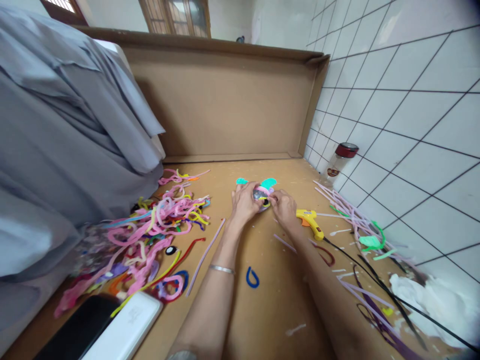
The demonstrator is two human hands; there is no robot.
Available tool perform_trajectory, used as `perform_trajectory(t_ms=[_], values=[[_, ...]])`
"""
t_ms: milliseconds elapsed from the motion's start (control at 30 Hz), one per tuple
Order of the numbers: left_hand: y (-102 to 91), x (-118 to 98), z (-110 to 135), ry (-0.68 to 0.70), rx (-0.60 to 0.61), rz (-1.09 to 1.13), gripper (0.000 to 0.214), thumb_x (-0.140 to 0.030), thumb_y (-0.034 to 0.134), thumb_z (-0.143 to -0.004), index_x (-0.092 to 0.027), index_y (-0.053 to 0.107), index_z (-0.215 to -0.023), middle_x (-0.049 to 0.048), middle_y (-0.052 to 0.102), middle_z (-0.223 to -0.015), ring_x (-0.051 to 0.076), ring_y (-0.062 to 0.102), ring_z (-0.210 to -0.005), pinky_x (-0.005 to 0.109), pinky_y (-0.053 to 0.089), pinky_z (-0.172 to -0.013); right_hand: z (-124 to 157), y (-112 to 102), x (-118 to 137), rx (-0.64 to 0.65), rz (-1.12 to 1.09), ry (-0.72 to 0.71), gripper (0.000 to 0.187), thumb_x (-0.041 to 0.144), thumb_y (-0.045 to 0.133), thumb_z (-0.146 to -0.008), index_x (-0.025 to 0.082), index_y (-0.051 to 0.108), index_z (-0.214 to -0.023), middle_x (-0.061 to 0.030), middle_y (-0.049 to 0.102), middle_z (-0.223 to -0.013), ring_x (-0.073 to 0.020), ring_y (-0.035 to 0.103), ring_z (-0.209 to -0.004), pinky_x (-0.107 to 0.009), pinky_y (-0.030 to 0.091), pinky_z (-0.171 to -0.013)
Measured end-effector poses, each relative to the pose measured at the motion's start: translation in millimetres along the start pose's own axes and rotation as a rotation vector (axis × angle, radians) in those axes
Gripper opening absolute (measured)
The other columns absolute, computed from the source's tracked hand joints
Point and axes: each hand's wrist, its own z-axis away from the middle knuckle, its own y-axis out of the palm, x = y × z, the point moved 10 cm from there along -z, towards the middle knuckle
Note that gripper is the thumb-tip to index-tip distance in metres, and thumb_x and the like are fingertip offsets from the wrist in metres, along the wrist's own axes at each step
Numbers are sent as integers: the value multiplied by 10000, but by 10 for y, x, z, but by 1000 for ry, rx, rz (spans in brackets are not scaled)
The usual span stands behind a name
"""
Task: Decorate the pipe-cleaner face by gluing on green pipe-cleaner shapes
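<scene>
Near the middle of the cardboard surface, my left hand (244, 202) is closed around a small craft figure. This craft figure (261, 193) has a clear, shiny round body, a pink band on top and a black-and-yellow spot like an eye at its front. Two teal wing-shaped pieces (268, 183) stick out above it, one at each side. My right hand (284, 206) pinches at the figure's right side, its fingertips pressed together; what lies between them is too small to make out. Just right of that hand rests a yellow glue gun (310, 222). A blue pipe-cleaner loop (252, 277) lies between my forearms.
Tangled pipe cleaners (161, 220), mostly pink, heap up at left beside grey cloth (75, 110). A white power bank (123, 325) and a black phone-like slab (77, 327) lie at front left. At right are a lidded jar (337, 162), loose pipe cleaners, the glue gun's cord and tissue (431, 305).
</scene>
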Motion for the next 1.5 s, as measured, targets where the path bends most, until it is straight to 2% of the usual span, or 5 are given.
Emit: perform_trajectory(t_ms=[367, 667, 1200, 1333, 1500], values=[[27, 1, -4, 24, 7, -7, 489, -221, 648, -729, -243, 590, -1214, 70, 645, -1224, 278, 505, -1170, 414, 399, -944, -20, 2, 113, 87, 52, -177, 183, 224, 535, -881, 211, 715, -853, -73, 684, -875, -201, 600, -816, -270, 384, -681], [19, -14, -1, 30, 2, 2, 484, -187, 615, -723, -241, 595, -1204, 70, 653, -1212, 282, 507, -1179, 432, 403, -951, 19, 9, 192, 54, 129, -235, 246, 241, 459, -921, 181, 695, -893, -94, 668, -858, -209, 580, -792, -289, 372, -703], [3, 20, -11, -6, 11, 8, 469, -197, 632, -719, -241, 607, -1185, 69, 662, -1202, 294, 515, -1179, 452, 392, -977, 80, 44, 164, -36, 108, -170, 314, 254, 378, -946, 171, 669, -864, -104, 644, -856, -208, 549, -771, -298, 365, -697], [-6, 26, -8, 0, 11, 2, 465, -206, 623, -724, -239, 603, -1188, 64, 661, -1211, 285, 518, -1174, 441, 392, -961, 49, 39, 72, -31, -51, -105, 254, 255, 431, -906, 183, 670, -856, -93, 662, -883, -199, 575, -790, -286, 390, -696], [5, 31, -10, 0, 16, 1, 477, -206, 630, -722, -246, 601, -1196, 57, 658, -1221, 279, 514, -1178, 430, 391, -951, -24, 60, -178, -19, -505, 95, 129, 315, 581, -761, 195, 628, -757, -27, 652, -740, -165, 577, -668, -284, 432, -659]])
